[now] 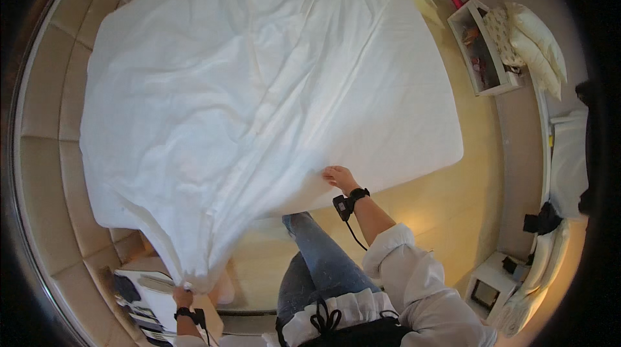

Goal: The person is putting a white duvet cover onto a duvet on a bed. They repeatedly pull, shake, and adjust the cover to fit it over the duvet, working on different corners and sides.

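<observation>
A large white sheet [204, 85] lies wrinkled over a bed, with long folds running down towards the lower left. Gathered there is one end of the sheet, and my left hand [183, 295] is closed on it, beyond the bed's near left corner. The right side of the white-covered mattress [412, 119] shows flat beside the folds. My right hand [339, 178] is over the near edge of the mattress, its fingers loosely apart and slightly curled, holding nothing. Each wrist bears a black strap with a small device.
A padded beige headboard [43, 99] runs along the left. At lower left is a shelf [160, 293] with several items. Pillows [538, 41] rest by a white open cabinet [465, 21] at upper right. A small white cabinet [504, 274] stands at lower right. Tan floor [446, 201] borders the bed.
</observation>
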Available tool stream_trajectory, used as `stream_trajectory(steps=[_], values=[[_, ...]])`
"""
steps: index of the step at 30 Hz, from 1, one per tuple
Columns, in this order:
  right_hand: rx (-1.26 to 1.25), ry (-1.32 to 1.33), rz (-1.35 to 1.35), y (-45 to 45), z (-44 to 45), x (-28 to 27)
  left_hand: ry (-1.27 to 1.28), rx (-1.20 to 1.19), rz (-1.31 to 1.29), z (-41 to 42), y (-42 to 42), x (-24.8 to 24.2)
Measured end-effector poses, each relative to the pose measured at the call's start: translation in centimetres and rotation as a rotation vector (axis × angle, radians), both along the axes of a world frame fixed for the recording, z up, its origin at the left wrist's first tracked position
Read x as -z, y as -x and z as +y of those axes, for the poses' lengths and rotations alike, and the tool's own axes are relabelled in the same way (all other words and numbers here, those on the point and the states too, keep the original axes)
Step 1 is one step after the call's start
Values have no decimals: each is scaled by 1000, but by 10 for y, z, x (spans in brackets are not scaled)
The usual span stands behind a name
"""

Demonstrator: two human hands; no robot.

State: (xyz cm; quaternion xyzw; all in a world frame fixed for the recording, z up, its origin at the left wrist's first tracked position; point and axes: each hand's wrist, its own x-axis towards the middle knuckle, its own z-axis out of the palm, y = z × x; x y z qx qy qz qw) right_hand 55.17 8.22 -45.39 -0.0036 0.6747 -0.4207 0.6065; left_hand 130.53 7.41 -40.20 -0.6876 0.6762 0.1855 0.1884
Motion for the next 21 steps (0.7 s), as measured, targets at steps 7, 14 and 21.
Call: stream_trajectory(steps=[7, 14, 21], values=[[106, 161, -228, 5, -17, 5, 315, -569, 272, -12, -126, -74], [283, 393, -513, 17, -148, -16, 385, -498, 369, -55, -131, -208], [597, 446, -564, 61, -226, -37, 754, -1215, 588, -19, -61, -219]])
